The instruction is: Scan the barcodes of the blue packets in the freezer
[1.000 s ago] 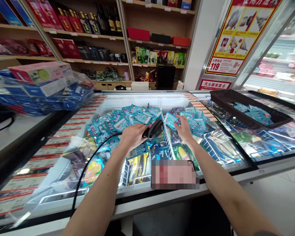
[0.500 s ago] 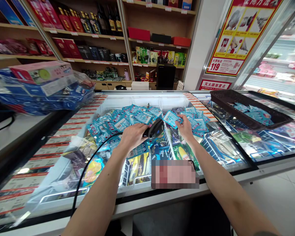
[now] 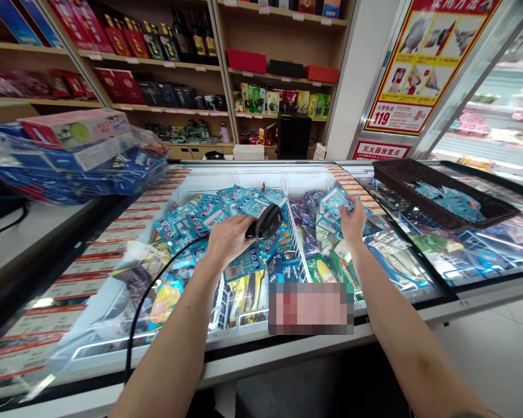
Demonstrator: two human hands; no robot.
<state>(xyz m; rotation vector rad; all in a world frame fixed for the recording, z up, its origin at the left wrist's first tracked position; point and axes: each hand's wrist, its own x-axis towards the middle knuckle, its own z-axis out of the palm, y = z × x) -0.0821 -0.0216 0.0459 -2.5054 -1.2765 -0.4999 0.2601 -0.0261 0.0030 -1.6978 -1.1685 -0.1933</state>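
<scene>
My left hand grips a black corded barcode scanner, its head pointing right over the open chest freezer. My right hand holds up a stack of small blue packets above the freezer's right compartment. A large heap of the same blue packets lies in the left compartment, just beyond the scanner. The scanner's black cable trails down along my left forearm.
A wire divider splits the freezer; other frozen packs lie below. A dark basket with more blue packets rests on the glass lid at right. Wrapped boxes sit on the counter at left. Shelves of goods stand behind.
My right hand gathered blue packets from the right compartment, lifted them and moved right. The scanner in my left hand rose slightly and tilted.
</scene>
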